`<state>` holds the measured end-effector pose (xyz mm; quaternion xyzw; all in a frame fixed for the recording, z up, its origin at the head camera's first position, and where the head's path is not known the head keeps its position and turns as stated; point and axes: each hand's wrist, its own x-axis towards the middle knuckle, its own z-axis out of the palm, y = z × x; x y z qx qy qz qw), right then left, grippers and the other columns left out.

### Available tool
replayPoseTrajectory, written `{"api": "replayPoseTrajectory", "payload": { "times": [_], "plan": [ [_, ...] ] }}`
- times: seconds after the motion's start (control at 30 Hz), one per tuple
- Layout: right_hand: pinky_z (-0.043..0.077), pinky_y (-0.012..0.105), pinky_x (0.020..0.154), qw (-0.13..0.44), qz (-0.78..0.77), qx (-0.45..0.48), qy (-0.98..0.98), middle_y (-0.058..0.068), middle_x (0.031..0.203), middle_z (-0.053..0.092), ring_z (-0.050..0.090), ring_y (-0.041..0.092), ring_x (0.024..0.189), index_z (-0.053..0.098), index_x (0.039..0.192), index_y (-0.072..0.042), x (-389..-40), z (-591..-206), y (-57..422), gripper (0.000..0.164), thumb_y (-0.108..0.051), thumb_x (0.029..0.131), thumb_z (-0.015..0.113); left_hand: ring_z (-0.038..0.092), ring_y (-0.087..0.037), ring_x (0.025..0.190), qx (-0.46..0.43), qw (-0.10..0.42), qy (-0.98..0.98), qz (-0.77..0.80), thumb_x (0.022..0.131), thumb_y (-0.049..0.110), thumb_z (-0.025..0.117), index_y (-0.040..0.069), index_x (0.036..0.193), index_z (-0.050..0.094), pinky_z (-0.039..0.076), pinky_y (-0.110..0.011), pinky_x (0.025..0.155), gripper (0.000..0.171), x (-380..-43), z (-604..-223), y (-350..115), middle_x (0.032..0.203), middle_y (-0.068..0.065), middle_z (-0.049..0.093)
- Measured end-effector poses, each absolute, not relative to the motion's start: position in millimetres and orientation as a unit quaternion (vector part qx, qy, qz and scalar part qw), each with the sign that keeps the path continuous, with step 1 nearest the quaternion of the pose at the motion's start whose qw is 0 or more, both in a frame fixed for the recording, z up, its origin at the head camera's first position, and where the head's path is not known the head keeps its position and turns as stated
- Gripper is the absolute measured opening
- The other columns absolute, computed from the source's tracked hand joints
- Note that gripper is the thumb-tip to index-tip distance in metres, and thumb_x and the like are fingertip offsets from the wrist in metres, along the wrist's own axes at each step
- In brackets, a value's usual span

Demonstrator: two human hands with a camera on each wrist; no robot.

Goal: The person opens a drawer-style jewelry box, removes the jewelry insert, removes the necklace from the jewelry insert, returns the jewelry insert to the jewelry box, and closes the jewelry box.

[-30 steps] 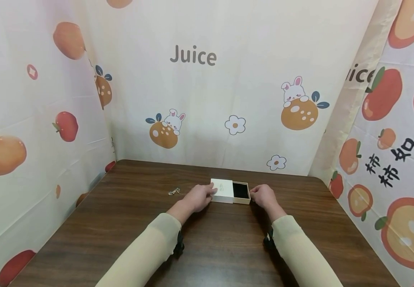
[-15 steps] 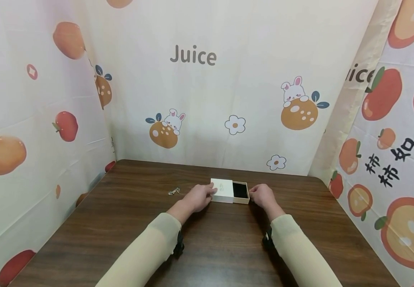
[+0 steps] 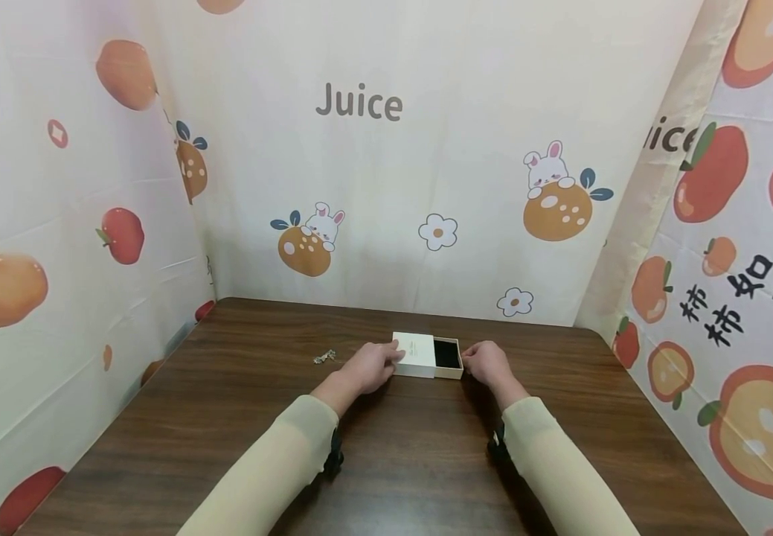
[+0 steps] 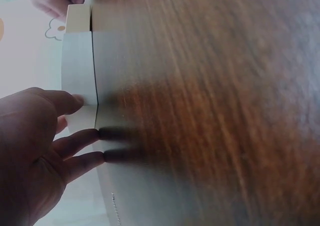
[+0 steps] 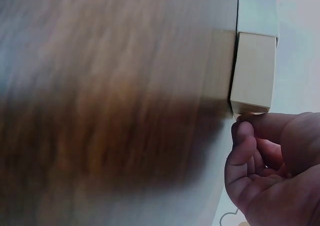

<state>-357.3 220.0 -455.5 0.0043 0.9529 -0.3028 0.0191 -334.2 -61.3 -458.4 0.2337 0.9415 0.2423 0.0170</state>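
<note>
A small white sliding gift box [image 3: 416, 354] lies on the table, its drawer [image 3: 448, 355] partly out to the right and showing a black lining. My left hand [image 3: 371, 366] holds the sleeve at its left end; in the left wrist view the thumb lies on its near side [image 4: 77, 61]. At the drawer's outer end [image 5: 252, 71], my right hand [image 3: 486, 362] pinches with thumb and curled forefinger. What sits between those fingertips is hidden. Left of the box lies a small silvery piece of jewelry [image 3: 324, 357]; a thin chain [image 4: 115, 208] shows in the left wrist view.
The dark wooden table [image 3: 393, 461] extends in front of the box. Behind it hangs a pale curtain [image 3: 386, 171] printed with fruit and rabbits, and more printed cloth [image 3: 714, 298] closes off the sides. Both wrists wear black straps.
The drawer has slid slightly left into the sleeve, and my right hand has moved left with it. My left hand and the jewelry have stayed in place.
</note>
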Motion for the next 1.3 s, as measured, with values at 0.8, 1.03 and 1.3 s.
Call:
{"api": "replayPoseTrajectory", "payload": {
  "times": [0.8,1.03,1.3],
  "plan": [
    [0.053,0.031,0.072,0.021,-0.295,0.004,0.955,0.010,0.089,0.077,0.065,0.024,0.083,0.085,0.105,0.001,-359,-455,199,0.022,-0.013,0.105,0.068,0.053,-0.033,0.155,0.235,0.014,0.940,0.246,0.109,0.005,0.064,0.009,0.152,0.067,0.047,-0.048,0.126,0.043,-333,-458,-61,0.168,-0.015,0.051],
    [0.052,0.030,0.071,0.018,-0.285,0.000,0.958,0.009,0.092,0.078,0.065,0.024,0.083,0.086,0.105,-0.001,-359,-457,195,0.021,-0.013,0.104,0.068,0.054,-0.034,0.154,0.234,0.013,0.940,0.248,0.109,0.005,0.064,0.010,0.151,0.067,0.048,-0.049,0.125,0.043,-332,-458,-61,0.168,-0.015,0.052],
    [0.054,0.031,0.071,0.023,-0.290,-0.001,0.957,0.010,0.094,0.077,0.064,0.025,0.084,0.085,0.106,0.001,-360,-457,190,0.021,-0.012,0.105,0.069,0.054,-0.034,0.154,0.232,0.011,0.940,0.248,0.109,0.005,0.064,0.010,0.151,0.067,0.048,-0.049,0.125,0.043,-332,-459,-60,0.168,-0.015,0.052]
  ]
}}
